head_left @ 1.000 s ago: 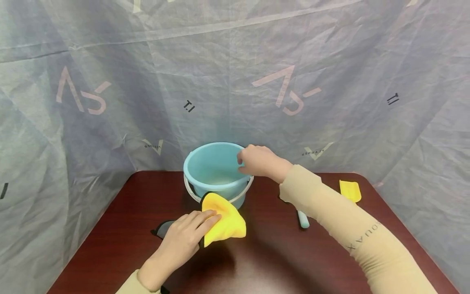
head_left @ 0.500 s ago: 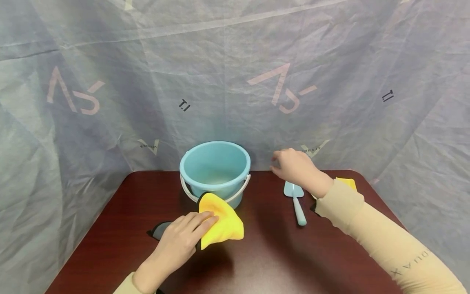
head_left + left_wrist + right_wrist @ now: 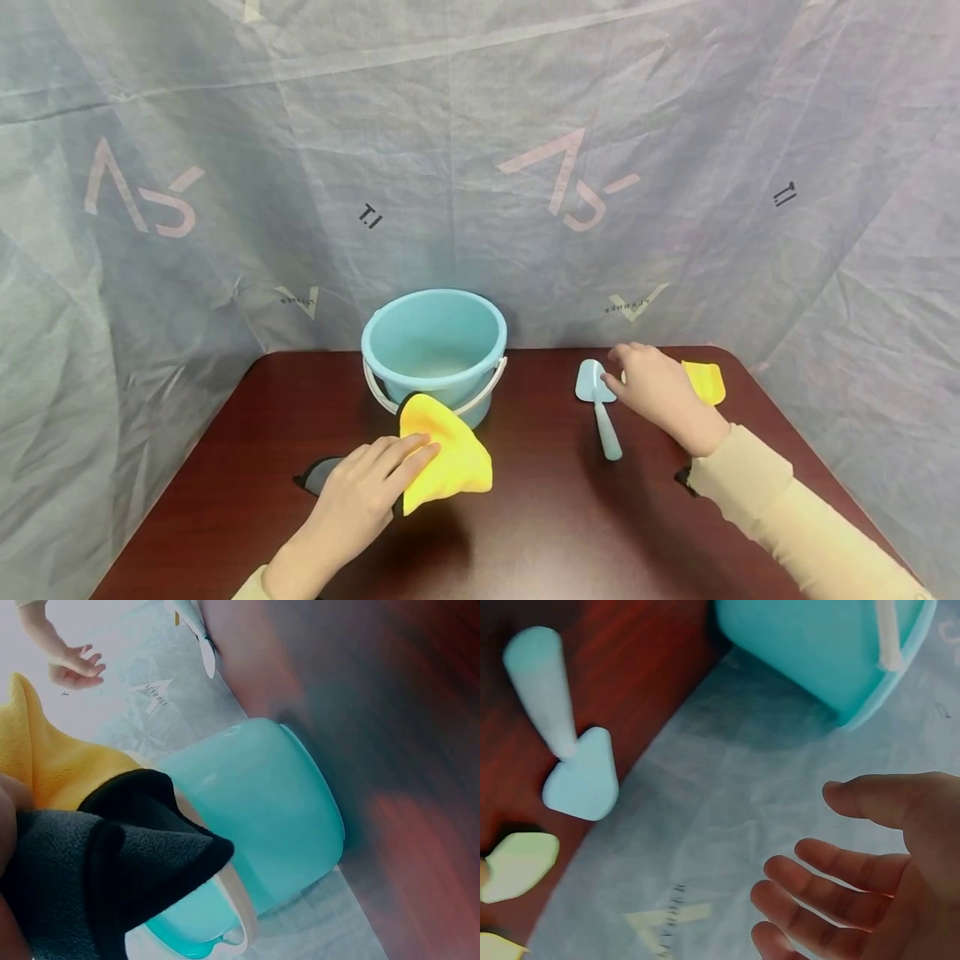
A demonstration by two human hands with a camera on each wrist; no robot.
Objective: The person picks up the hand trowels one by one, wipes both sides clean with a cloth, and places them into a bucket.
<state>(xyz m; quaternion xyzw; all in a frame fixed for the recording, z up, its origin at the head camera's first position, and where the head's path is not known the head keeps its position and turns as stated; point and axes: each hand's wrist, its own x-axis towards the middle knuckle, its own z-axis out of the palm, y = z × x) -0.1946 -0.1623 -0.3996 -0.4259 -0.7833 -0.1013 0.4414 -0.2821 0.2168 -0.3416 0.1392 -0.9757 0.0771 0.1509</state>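
Note:
My left hand grips a cloth, yellow on one face and dark grey with a black border on the other. It is held above the table in front of a light blue bucket; the grey face shows in the left wrist view. My right hand is in the air over the table's right side, fingers loosely bent and thumb apart, holding nothing. Just left of it lies a small light blue toy shovel. Behind the right hand is a yellow piece, partly hidden.
A pale yellow-green blade lies beside the shovel, mostly hidden in the head view. The bucket's white handle hangs down at its front. A black-tipped thing peeks out under the right sleeve. Grey fabric hangs behind the dark red table.
My right hand has moved from the bucket's right rim to the right, then lower toward the shovel, which came into view. The left hand has kept its grip on the cloth.

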